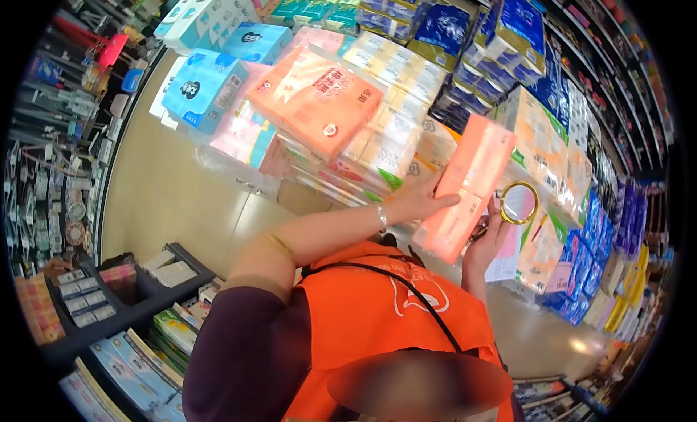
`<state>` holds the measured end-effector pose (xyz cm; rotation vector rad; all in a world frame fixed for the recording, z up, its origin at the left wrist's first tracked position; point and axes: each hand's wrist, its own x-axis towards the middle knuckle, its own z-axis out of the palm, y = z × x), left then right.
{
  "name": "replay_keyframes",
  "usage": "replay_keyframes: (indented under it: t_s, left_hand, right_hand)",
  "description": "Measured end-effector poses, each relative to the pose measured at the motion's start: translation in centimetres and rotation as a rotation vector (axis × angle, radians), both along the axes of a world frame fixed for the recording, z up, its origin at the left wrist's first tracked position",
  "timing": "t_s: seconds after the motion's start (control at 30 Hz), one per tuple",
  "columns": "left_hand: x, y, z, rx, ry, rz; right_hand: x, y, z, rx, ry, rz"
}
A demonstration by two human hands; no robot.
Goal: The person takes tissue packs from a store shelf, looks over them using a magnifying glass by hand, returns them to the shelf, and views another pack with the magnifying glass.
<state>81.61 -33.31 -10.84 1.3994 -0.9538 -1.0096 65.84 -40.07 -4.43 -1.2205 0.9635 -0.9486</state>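
Note:
My left hand (425, 203), with a bracelet at the wrist, grips a long coral tissue package (468, 186) from its left side, thumb across the front. The package is tilted, its top leaning right. Just right of its lower part, my right hand (490, 240) is closed around a round, gold-rimmed object (519, 203) with a pale, shiny face. A whitish sheet of paper (506, 256) shows beside that hand; part of the hand's grip is hidden. A larger coral package (316, 99) lies flat on the stack to the left.
Stacks of wrapped tissue packs (396, 95) stand ahead, with blue packs (203, 92) at their left and orange-white packs (544, 150) at right. Shelves (170, 280) line the lower left, and hanging goods (72, 161) the far left. Tiled floor (167, 197) lies between.

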Motion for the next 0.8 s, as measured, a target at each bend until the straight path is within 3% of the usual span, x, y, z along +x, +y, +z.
replay_keyframes:
  t_s: [0.1, 0.13, 0.17, 0.2, 0.23, 0.4, 0.5, 0.57, 0.6, 0.7, 0.77, 0.8]
  left_hand:
    - [0.9, -1.1, -4.6, 0.245, 0.045, 0.003]
    - [0.2, -1.9, -8.6, 0.235, 0.036, 0.071]
    - [-0.8, -1.8, -12.0, 0.227, 0.026, 0.151]
    - [-1.4, -0.4, -10.6, 0.276, -0.359, 0.225]
    - [-1.6, 0.3, -11.6, 0.297, -0.441, 0.28]
    - [-3.0, 9.3, -18.5, 0.428, -0.237, 0.376]
    - [-7.8, 16.3, -23.0, 0.457, -0.005, 0.596]
    - [-11.6, 20.3, -22.2, 0.447, 0.327, 0.962]
    - [-13.6, 23.2, -12.2, 0.59, 0.468, 0.954]
    - [-19.2, 30.4, -6.9, 0.355, 0.501, 1.301]
    - [-22.0, 36.5, -8.3, 0.24, 0.404, 1.586]
    - [-24.5, 39.2, -5.3, 0.168, 0.306, 1.696]
  right_hand:
    - [0.5, -2.2, -3.5, -0.024, 0.143, 0.104]
    - [0.6, -3.1, -6.7, -0.007, 0.249, 0.155]
    - [0.5, -4.5, -12.2, -0.206, 0.38, 0.247]
    - [0.8, -5.1, -15.7, -0.274, 0.481, 0.332]
    - [1.7, -5.1, -17.6, -0.302, 0.549, 0.417]
    - [9.7, -1.4, -20.9, -0.39, 0.483, 0.837]
    - [14.3, 3.6, -20.0, -0.464, 0.38, 1.06]
    - [16.1, 8.1, -18.5, -0.492, 0.308, 1.198]
    - [16.4, 10.3, -17.5, -0.505, 0.262, 1.268]
    - [16.4, 17.1, -14.9, -0.539, 0.156, 1.458]
    - [15.2, 21.5, -13.4, -0.553, 0.085, 1.587]
    - [14.4, 23.5, -12.7, -0.56, 0.053, 1.648]
